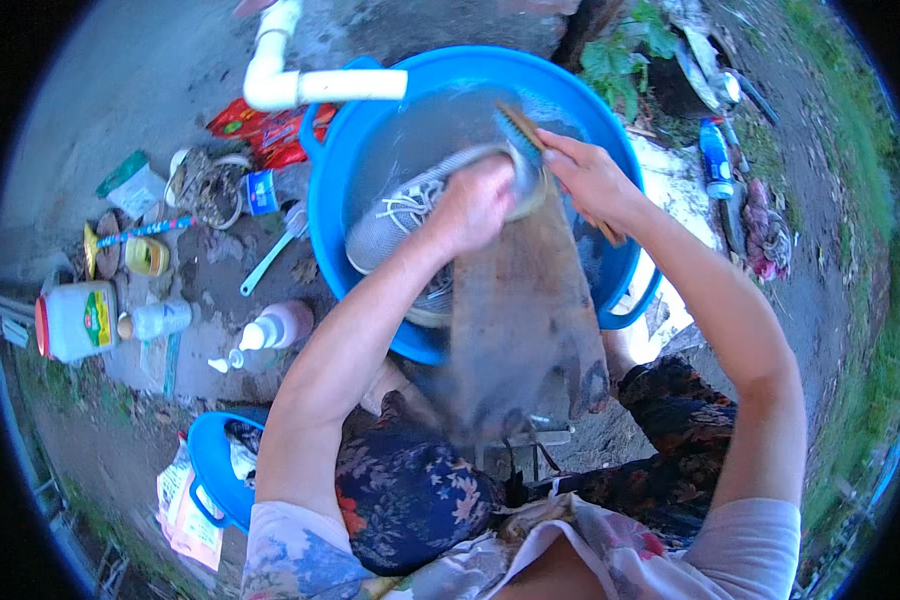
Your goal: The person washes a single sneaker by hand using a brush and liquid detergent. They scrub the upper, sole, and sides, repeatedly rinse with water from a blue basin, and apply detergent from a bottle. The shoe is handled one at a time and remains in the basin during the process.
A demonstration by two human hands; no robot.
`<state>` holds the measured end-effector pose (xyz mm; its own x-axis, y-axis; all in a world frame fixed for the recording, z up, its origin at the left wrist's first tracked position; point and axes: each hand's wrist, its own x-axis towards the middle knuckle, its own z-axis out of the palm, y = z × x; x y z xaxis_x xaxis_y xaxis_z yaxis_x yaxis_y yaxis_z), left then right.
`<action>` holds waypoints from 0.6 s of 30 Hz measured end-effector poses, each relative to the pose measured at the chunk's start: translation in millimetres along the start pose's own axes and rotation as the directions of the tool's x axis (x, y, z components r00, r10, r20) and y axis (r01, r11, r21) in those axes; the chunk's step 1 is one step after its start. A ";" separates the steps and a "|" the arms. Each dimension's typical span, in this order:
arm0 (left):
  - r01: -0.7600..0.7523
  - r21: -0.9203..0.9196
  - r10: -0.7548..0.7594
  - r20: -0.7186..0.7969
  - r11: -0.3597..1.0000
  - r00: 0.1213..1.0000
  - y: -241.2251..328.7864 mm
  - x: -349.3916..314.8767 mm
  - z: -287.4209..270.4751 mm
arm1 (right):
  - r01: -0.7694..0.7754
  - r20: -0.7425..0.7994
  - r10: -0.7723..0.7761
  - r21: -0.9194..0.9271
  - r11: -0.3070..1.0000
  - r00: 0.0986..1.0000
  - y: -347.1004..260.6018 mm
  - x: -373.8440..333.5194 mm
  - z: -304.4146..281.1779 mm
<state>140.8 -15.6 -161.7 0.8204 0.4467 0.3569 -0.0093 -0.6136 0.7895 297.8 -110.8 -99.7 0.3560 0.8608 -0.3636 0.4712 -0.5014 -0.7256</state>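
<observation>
My left hand (482, 200) is closed on the heel end of a grey mesh sneaker (388, 228) with white laces. That shoe lies over the tub, its heel end at the top of a worn wooden board (520, 300). In my right hand (595, 182) is a wooden scrub brush (520, 128), its bristles close by the heel; contact is unclear. Both sit within a big blue tub (625, 140) of cloudy water. Below the sneaker, partly hidden by my left forearm, a second shoe (428, 316) shows its pale sole edge.
A white pipe (330, 87) juts over the tub's rim. To the left lie a long-handled brush (270, 255), a pink pump bottle (280, 325), a clear jug (78, 320) and dirty shoes (208, 188). A smaller blue basin (210, 465) stands lower left; a blue bottle (715, 158) lies right.
</observation>
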 end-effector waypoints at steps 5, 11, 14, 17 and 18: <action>0.093 -0.107 -0.081 0.112 0.990 0.990 -3.0 -8.4 3.3 | -0.295 0.109 0.280 0.158 0.942 0.954 25.0 -15.0 -10.4; 0.112 -0.035 -0.106 0.134 0.993 0.985 7.1 -15.3 1.5 | -0.373 0.173 0.334 0.318 0.871 0.927 11.9 -54.7 -5.9; 0.017 0.008 -0.018 0.161 1.000 0.987 21.9 -8.4 5.8 | -0.332 0.090 0.320 0.298 0.895 0.943 11.5 -20.0 -4.5; -0.118 0.054 0.086 0.414 0.991 0.906 35.2 -5.2 -14.5 | -0.146 -0.019 0.149 0.090 0.985 0.989 -0.5 -20.5 -12.3; -0.127 0.109 0.065 0.450 0.986 0.891 45.3 -2.0 -19.4 | -0.076 -0.033 0.076 -0.001 0.997 0.997 6.0 -27.3 -25.2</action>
<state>127.6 -31.7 -116.9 0.9874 0.0647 0.1447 -0.0515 -0.7328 0.6785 311.3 -139.4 -79.4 0.4172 0.8167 -0.3986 0.4436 -0.5659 -0.6950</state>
